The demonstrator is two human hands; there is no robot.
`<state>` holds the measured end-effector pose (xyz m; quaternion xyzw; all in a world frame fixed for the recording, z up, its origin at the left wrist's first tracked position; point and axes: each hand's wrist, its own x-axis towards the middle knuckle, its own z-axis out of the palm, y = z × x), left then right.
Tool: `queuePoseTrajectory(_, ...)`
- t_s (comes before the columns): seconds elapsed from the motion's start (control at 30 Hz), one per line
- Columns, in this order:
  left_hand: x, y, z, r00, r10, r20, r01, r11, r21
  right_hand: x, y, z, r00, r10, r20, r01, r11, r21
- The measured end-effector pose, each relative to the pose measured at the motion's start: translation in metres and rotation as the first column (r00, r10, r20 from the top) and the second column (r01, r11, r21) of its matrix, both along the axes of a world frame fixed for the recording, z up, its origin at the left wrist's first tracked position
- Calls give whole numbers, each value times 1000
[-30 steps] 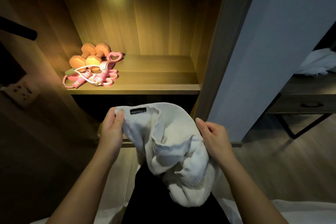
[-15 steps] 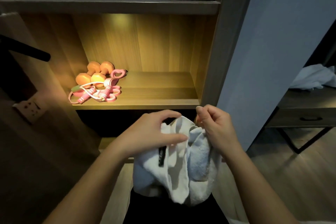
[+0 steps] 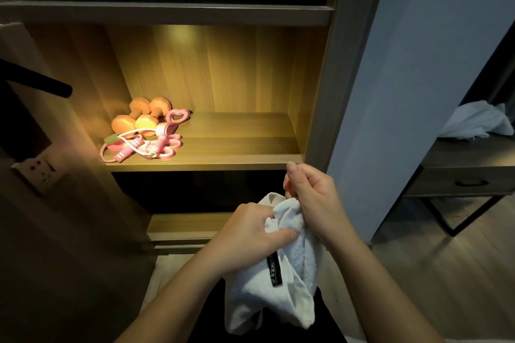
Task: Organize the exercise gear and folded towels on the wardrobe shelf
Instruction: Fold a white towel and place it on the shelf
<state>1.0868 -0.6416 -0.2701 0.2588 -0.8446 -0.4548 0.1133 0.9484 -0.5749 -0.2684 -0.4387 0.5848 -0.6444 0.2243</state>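
Both of my hands are closed on one white towel (image 3: 281, 281), and everything else sits around that grip. Largest is the wardrobe (image 3: 331, 108), rising above and beyond my hands, its lit wooden shelf (image 3: 237, 147) just above and beyond my right knuckles, with a darker shelf board over it and a lower ledge behind my left wrist. Well off to the right of my grip stands a dark side table (image 3: 471, 172) with a drawer pull, and a rumpled pale cloth (image 3: 476, 122) lies on its top. The towel itself is bunched, not folded: its upper edge is gathered between my hands and the rest hangs loose below them, a black label (image 3: 274, 270) showing on the cloth just under my left hand. My left hand (image 3: 248, 237) clamps the towel from the left, thumb laid across the front of the fabric. My right hand (image 3: 312, 198) pinches the top from the right and slightly higher, fingers curled tight, touching the cloth right beside my left. Up and well to the left of my grip, at the shelf's left end, lie two orange dumbbells (image 3: 142, 118) side by side, with a pink jump rope (image 3: 139, 147) tangled in front of them and a pink heart-shaped grip piece (image 3: 177, 117) touching their right side.
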Motion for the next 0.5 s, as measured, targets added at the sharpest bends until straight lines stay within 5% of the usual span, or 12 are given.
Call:
queuePoseTrajectory(0.3,21,-8,-12,984,169,-56,-161,980,115,-22,32,-24,967,255,-5,-240,917,320)
queuePoseTrajectory(0.5,25,-12,-17,993,79,-90,-66,989,133,-27,40,-29,952,302,49,-301,900,316)
